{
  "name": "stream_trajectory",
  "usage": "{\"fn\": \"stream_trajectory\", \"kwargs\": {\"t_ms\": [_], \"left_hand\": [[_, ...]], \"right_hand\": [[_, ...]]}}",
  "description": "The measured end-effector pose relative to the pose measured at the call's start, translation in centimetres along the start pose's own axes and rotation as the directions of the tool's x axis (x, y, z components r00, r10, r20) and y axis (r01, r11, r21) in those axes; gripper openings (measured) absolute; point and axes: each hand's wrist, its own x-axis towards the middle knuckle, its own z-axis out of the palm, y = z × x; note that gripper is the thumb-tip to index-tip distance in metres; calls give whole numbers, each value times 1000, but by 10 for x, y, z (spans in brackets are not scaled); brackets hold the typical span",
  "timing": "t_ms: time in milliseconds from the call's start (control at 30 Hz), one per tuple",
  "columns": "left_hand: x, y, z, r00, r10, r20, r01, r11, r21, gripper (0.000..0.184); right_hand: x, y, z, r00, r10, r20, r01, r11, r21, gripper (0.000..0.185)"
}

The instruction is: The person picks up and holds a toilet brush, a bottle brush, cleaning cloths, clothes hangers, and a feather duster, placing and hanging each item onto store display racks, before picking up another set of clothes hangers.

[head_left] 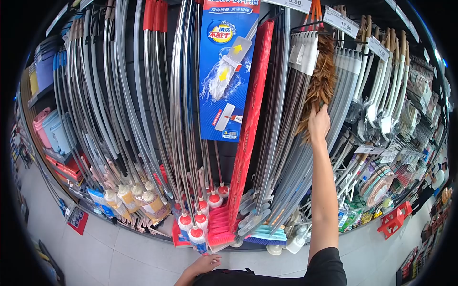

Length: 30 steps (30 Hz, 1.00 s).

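My right hand (pixel 319 125) reaches up to a brown feather duster (pixel 322 66) hanging on the rack. Its fingers are closed around the lower feathers, partly hidden behind the hand. To the left of the duster hang grey poles with white tops (pixel 304 51); to its right stand grey poles with pale sleeves (pixel 344 71). At the bottom of the view, my left hand (pixel 206 263) is held low by my body, its fingers loosely bent and nothing seen in them. Mops with red and white heads (pixel 196 233) stand just beyond it.
A blue mop package (pixel 228 71) and a long red-wrapped pole (pixel 253 109) hang in the middle. Pink and blue broom heads (pixel 221 228) rest along the shelf base. White-handled brushes (pixel 389 90) hang at right. A red stool (pixel 395 220) stands on the tiled floor.
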Motion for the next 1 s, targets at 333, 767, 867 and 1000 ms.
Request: {"fn": "stream_trajectory", "kwargs": {"t_ms": [333,767,867,1000], "left_hand": [[0,8,-2,999,-46,6,46,998,51,35],[-7,28,-6,985,-173,22,170,980,102,33],[-13,37,-11,966,-257,11,255,964,80,34],[-31,32,-21,962,-267,-63,271,960,64,36]], "right_hand": [[-96,55,9,995,86,40,-93,964,248,48],[-674,273,-13,-511,517,686,-660,275,-699,40],[-746,303,-83,-771,484,414,-295,305,-906,43],[-783,309,-127,-772,578,266,-127,270,-955,34]]}}
